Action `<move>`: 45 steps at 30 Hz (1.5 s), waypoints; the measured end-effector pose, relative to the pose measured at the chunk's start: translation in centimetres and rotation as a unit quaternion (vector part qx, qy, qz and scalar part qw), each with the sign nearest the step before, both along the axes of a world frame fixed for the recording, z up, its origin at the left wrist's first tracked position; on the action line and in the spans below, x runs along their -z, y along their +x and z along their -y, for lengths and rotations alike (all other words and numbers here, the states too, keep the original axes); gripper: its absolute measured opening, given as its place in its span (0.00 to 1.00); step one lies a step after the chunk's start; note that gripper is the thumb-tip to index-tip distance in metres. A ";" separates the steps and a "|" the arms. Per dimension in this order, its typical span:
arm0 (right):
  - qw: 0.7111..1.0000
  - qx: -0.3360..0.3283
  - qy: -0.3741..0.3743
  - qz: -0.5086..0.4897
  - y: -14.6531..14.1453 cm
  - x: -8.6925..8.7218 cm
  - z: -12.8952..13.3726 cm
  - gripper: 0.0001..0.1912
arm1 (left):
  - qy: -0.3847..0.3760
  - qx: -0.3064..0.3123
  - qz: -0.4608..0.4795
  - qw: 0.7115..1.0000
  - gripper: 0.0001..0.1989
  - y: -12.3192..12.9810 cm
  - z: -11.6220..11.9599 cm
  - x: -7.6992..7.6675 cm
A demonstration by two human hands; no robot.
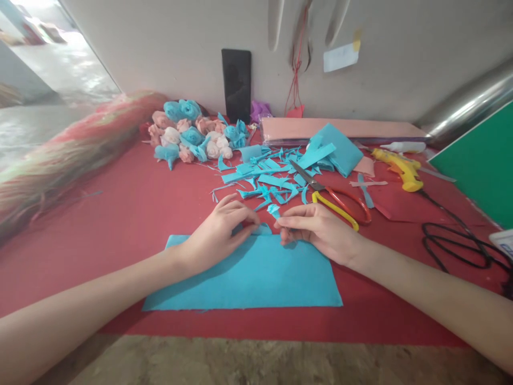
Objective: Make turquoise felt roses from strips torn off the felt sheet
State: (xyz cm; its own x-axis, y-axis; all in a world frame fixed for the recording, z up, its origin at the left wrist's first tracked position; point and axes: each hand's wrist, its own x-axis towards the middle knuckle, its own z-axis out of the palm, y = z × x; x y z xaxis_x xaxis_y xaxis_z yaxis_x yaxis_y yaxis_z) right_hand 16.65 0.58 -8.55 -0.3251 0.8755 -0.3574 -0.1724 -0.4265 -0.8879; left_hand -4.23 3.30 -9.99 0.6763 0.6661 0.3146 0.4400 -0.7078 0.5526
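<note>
My right hand (308,227) pinches a small, partly rolled blue paper flower (273,210) between thumb and fingers, its ruffled tip pointing up. Just to its left, my left hand (224,227) has thumb and forefinger closed on a piece of blue paper (263,229). Where this piece meets the flower is hard to make out. Under both hands lies a large blue crepe paper sheet (256,272), flat near the table's front edge. Scissors (316,184) with red and yellow handles rest beyond my right hand, their blades over blue paper scraps (272,176).
Finished paper roses (192,133) are heaped at the back left, beside a long straw-like bundle (80,139). A black phone (236,83) leans on the wall. A yellow glue gun (401,166) with a looping black cord (460,243) lies at right. Folded blue paper (340,149) sits behind the scissors.
</note>
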 end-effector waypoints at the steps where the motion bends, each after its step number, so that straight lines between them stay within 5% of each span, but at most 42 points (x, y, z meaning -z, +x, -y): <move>1: 1.000 -0.002 0.001 0.001 0.0 0.0 0.0 0.07 | -0.007 -0.009 0.002 1.000 0.06 0.0 0.1 0.0; 10: 0.998 -0.025 0.057 0.013 0.4 -0.3 -0.2 0.06 | -0.095 -0.062 0.044 0.993 0.06 0.4 0.4 -1.2; 16: 0.956 0.014 0.285 0.074 0.8 -3.4 0.9 0.07 | -0.112 -0.074 0.106 0.985 0.04 0.3 1.5 -4.4; 19: 0.883 0.035 0.453 0.114 1.5 -4.5 1.7 0.15 | -0.124 -0.083 0.159 0.976 0.06 0.7 2.5 -6.5; 22: 0.725 0.046 0.653 0.212 2.1 -4.6 2.6 0.20 | -0.107 -0.069 0.197 0.972 0.08 1.3 3.3 -8.3; 24: 0.693 0.055 0.679 0.236 2.2 -4.4 3.0 0.21 | -0.077 -0.053 0.193 0.977 0.09 1.7 3.6 -9.1; 30: 0.685 0.091 0.683 0.237 1.5 -4.7 3.6 0.14 | -0.036 -0.019 0.188 0.981 0.12 2.5 3.9 -9.7; 41: 0.699 0.120 0.660 0.249 1.8 -4.6 4.1 0.21 | -0.270 -0.003 0.339 0.901 0.10 3.9 3.7 -8.4; 45: 0.706 0.130 0.655 0.235 1.6 -4.1 4.0 0.25 | -0.274 -0.009 0.349 0.896 0.08 3.9 3.9 -8.2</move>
State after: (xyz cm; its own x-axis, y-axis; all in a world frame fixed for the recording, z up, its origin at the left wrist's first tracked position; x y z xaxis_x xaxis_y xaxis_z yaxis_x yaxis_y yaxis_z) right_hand 18.28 -3.38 -4.43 -0.2080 0.5635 0.7995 0.3516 0.8058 -0.4765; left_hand -0.28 -0.60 -1.77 0.4295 0.8588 0.2793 -0.1404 -0.2420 0.9601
